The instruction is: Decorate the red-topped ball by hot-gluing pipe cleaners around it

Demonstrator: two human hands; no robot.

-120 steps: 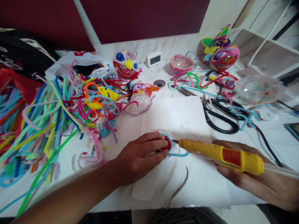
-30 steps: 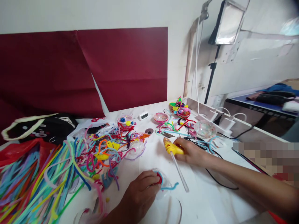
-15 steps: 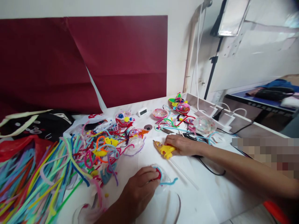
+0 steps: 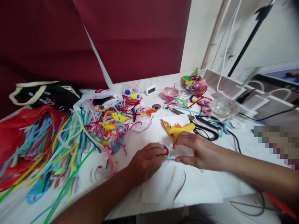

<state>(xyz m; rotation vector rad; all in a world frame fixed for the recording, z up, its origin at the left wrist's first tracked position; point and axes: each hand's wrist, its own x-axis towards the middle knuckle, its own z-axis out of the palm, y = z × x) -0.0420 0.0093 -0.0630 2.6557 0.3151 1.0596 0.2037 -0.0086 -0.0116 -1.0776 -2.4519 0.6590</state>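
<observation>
My left hand (image 4: pixel 147 158) is closed on a small craft piece (image 4: pixel 166 150) with a red middle and light-blue pipe cleaner around it. The piece rests low over white paper (image 4: pixel 201 186), and fingers hide part of it. Beside it is my right hand (image 4: pixel 198 149), thumb and fingers apart, with nothing gripped between them. Its fingertips are close to the blue pipe cleaner's loose end. A yellow hot glue gun (image 4: pixel 181 129) lies on the table just beyond the right hand, nozzle pointing left.
Loose pipe cleaners (image 4: pixel 67 149) spread across the left, some in a red bag (image 4: pixel 14 127). Scissors (image 4: pixel 207 130) and clear plastic bowls (image 4: pixel 224 107) lie at the right. Decorated balls (image 4: pixel 130 95) and a small digital display (image 4: pixel 150 90) stand at the back. A person's blurred arm shows far right.
My right hand has let go of the glue gun and come down to the craft piece, its fingers opening. My left hand keeps its hold. The view has tilted down.
</observation>
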